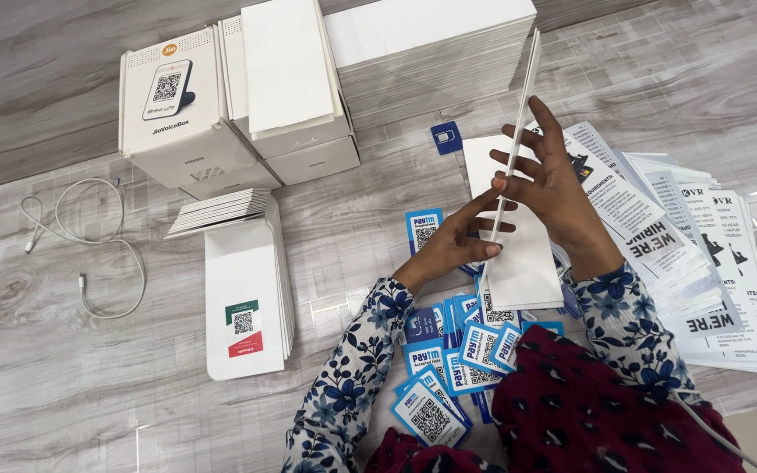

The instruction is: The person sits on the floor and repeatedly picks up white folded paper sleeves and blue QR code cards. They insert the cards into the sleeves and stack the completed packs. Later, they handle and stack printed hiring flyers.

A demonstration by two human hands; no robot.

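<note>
We've got the white card pinched edge-on between left hand and right hand, so it could slip onto the blue stickers nearby.

Thin white board edge-on between left hand and right hand, above scattered blue code cards.
</note>
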